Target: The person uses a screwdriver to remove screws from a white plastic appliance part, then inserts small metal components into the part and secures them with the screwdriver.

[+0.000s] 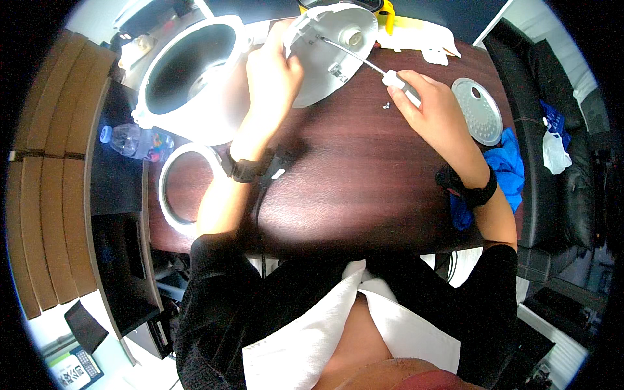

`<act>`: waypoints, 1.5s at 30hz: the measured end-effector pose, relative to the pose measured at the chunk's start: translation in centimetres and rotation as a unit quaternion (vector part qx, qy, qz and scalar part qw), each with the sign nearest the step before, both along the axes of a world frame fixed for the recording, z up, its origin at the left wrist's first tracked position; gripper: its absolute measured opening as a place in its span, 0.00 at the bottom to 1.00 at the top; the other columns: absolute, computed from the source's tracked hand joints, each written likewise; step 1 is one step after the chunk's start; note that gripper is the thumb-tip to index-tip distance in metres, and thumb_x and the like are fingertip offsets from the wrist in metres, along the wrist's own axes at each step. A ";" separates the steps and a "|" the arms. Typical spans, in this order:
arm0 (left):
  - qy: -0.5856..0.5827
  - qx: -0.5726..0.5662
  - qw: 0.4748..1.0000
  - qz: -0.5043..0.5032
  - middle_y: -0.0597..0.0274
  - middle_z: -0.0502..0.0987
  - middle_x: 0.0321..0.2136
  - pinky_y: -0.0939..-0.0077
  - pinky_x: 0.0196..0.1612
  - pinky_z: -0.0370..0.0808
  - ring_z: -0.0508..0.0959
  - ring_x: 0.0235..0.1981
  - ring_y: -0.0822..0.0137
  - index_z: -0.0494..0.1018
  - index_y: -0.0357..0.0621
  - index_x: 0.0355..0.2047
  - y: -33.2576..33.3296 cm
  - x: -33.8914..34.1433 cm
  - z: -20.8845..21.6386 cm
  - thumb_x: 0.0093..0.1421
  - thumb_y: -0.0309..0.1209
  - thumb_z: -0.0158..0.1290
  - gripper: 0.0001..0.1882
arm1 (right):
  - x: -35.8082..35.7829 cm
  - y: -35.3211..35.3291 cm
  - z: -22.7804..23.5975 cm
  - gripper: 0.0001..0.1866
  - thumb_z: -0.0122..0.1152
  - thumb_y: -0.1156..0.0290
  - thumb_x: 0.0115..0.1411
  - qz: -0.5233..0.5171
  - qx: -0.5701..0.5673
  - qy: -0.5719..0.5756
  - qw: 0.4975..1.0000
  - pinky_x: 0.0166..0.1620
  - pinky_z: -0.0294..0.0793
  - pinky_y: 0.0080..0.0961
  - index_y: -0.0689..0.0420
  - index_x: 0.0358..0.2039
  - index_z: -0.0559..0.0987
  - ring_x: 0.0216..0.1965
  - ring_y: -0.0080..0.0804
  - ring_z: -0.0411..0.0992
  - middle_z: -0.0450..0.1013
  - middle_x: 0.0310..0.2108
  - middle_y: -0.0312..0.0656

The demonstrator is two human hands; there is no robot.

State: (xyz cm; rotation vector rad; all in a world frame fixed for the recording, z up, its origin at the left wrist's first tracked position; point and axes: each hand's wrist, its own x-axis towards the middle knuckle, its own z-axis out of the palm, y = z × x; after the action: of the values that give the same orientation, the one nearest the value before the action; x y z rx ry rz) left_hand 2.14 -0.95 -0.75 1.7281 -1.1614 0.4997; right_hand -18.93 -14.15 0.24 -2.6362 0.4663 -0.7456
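Note:
My left hand (274, 81) grips the near-left edge of a round white appliance lid (318, 81), tilted up with its inner side and fittings showing. A screwdriver (394, 80) with a white and grey handle is held in my right hand (437, 107). Its long thin shaft reaches left across the lid, and the tip meets the inner side near the upper left. Whether it sits in a screw is too small to tell. Just left of my left hand stands the white rice cooker body (224, 114), its dark inside showing. Tiny screws (386, 105) lie below the screwdriver.
A white ring (166, 208) rests at the table's left, beside a clear bottle (133, 141) with a blue cap. On the right are a perforated metal disc (484, 120) and a blue cloth (512, 162). A yellow-handled container (389, 18) stands behind the lid.

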 end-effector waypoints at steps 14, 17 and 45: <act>-0.021 -0.012 1.000 -0.001 0.45 0.77 0.24 0.62 0.33 0.76 0.80 0.28 0.48 0.71 0.47 0.46 -0.1 0.3 -0.2 0.46 0.15 0.48 0.25 | 0.0 -0.3 0.1 0.15 0.57 0.59 0.58 0.006 -0.064 0.003 0.998 0.33 0.73 0.42 0.57 0.39 0.75 0.31 0.50 0.74 0.75 0.29 0.49; -0.003 0.010 1.000 0.000 0.46 0.77 0.27 0.62 0.36 0.75 0.79 0.31 0.48 0.71 0.46 0.45 0.0 0.0 0.1 0.49 0.17 0.49 0.21 | -0.1 -0.9 0.2 0.15 0.56 0.59 0.59 0.007 -0.091 -0.009 0.996 0.33 0.73 0.42 0.58 0.38 0.76 0.31 0.50 0.74 0.74 0.28 0.50; -0.012 0.013 1.000 0.004 0.44 0.77 0.26 0.64 0.34 0.74 0.79 0.28 0.50 0.71 0.45 0.47 -0.1 -0.3 0.1 0.53 0.20 0.50 0.19 | -0.8 -0.6 -1.0 0.15 0.55 0.59 0.60 -0.004 -0.016 -0.014 1.000 0.34 0.72 0.41 0.59 0.37 0.76 0.31 0.51 0.74 0.75 0.28 0.49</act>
State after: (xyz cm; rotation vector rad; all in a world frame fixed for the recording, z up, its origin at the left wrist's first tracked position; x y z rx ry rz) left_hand 1.80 -1.02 -0.69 1.7547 -1.1819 0.5135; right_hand -19.71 -14.78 -0.75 -2.6522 0.4613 -0.7976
